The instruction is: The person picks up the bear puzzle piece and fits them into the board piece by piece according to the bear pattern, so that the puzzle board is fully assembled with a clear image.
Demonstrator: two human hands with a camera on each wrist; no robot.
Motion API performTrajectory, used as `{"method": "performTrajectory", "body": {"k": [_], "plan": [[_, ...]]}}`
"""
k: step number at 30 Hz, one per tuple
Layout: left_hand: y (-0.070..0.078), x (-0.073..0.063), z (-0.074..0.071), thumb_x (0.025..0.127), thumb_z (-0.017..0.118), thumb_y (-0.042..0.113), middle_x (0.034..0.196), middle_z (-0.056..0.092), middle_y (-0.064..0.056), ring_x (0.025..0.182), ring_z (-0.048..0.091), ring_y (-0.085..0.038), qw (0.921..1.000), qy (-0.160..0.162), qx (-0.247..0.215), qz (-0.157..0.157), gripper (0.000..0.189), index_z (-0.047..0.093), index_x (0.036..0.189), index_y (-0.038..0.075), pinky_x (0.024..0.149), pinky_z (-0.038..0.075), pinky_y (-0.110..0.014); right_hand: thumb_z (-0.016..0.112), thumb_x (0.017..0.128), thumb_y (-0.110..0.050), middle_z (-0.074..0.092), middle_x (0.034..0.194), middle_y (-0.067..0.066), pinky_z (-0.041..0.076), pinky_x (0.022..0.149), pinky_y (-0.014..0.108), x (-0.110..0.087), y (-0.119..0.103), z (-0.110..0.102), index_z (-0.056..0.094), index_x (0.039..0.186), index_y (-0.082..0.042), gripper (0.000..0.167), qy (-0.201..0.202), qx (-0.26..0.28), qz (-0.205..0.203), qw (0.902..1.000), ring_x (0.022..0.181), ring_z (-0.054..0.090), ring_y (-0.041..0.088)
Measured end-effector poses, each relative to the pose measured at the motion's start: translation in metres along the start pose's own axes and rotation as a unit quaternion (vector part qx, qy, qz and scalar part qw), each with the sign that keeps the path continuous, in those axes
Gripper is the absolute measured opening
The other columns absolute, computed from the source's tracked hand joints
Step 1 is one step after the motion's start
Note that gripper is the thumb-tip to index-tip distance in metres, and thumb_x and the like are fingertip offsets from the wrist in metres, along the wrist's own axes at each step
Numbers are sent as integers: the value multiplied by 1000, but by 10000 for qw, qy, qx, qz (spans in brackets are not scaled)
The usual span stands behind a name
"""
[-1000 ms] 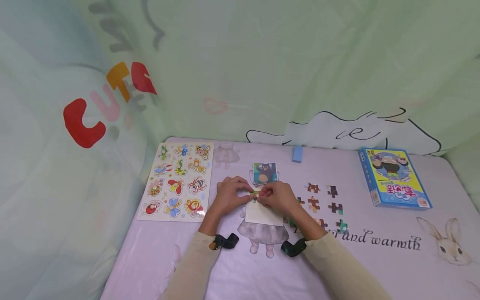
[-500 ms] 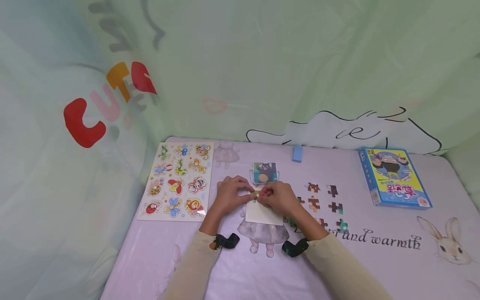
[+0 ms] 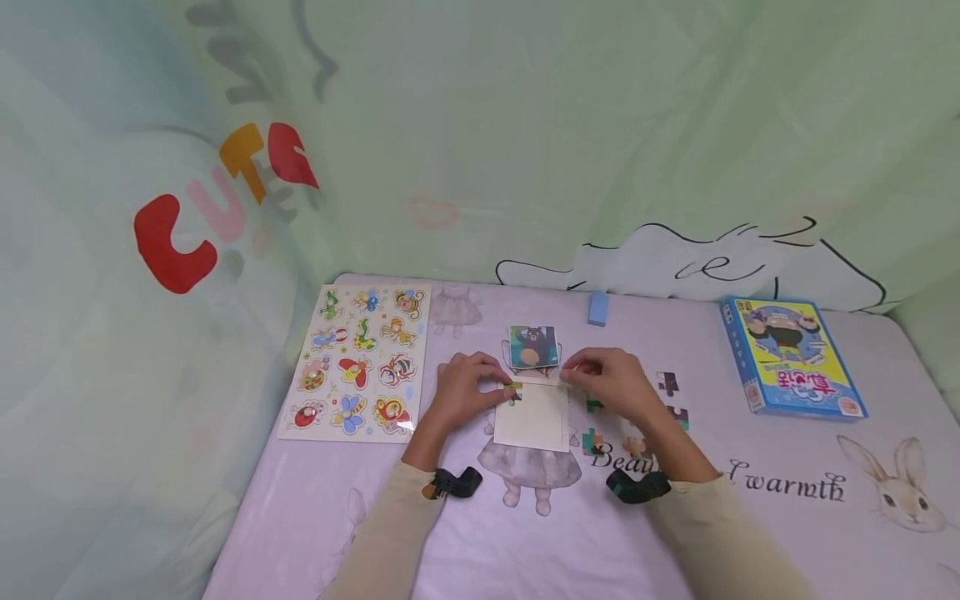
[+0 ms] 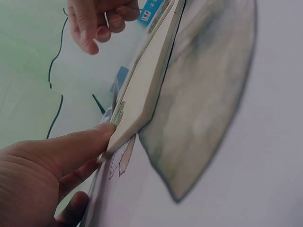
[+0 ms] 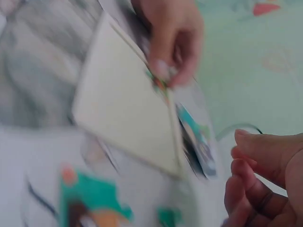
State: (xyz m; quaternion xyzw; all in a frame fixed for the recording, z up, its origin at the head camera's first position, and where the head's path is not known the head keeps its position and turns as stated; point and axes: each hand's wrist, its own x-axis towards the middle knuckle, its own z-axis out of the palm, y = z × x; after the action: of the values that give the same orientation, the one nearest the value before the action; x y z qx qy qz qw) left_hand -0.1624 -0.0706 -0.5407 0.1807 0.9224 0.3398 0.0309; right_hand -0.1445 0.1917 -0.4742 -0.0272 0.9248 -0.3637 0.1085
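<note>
A pale, square puzzle board lies before me. In its upper left corner sits a small green-and-brown jigsaw piece. My left hand pinches that corner; the left wrist view has its thumb on the board's face beside the piece, with fingers at the edge. My right hand is near the upper right corner, fingers loosely bent; the right wrist view has it apart from the board, holding nothing. Just beyond the board is a bear picture card, its lower edge close to the board's top.
Loose jigsaw pieces, such as a green one and a dark one, lie to the right, partly hidden by my right arm. An insect puzzle board is at left. A blue block and a blue-yellow box stand farther back.
My right hand has left the jigsaw piece and moved right, now over the loose pieces. The left hand has stayed at the board's upper left corner, and the piece there shows more fully.
</note>
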Motion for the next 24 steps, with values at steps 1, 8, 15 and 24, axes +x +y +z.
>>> {"method": "performTrajectory", "body": {"k": [1, 8, 15, 24], "plan": [[0, 0, 0, 86, 81, 41, 116, 70, 8, 104, 55, -18, 10000, 9, -4, 0, 17, 81, 99, 30, 84, 31, -39, 72, 95, -32, 67, 91, 8, 46, 67, 30, -1, 3, -6, 75, 110, -10, 27, 50, -86, 58, 9999, 84, 55, 24], [2, 0, -1, 86, 81, 42, 117, 70, 8, 105, 55, -19, 10000, -31, 18, -41, 17, 81, 99, 30, 85, 31, -40, 70, 96, -36, 66, 98, 11, 47, 68, 31, -5, 28, -35, 74, 115, -10, 33, 298, -467, 436, 9975, 91, 53, 27], [2, -1, -2, 86, 81, 42, 118, 70, 8, 106, 55, -19, 10000, -15, 74, -44, 18, 81, 99, 29, 85, 31, -40, 70, 96, -36, 68, 98, 13, 44, 68, 32, -5, 50, -48, 75, 113, -7, 34, 501, -749, 556, 9944, 91, 54, 28], [-3, 1, 1, 86, 80, 45, 119, 69, 10, 107, 55, -17, 9999, -98, 122, -39, 19, 80, 100, 32, 87, 31, -40, 74, 92, -38, 67, 93, 11, 43, 65, 31, -4, 65, -52, 77, 109, -7, 36, 392, -957, 738, 9919, 89, 53, 27]]}}
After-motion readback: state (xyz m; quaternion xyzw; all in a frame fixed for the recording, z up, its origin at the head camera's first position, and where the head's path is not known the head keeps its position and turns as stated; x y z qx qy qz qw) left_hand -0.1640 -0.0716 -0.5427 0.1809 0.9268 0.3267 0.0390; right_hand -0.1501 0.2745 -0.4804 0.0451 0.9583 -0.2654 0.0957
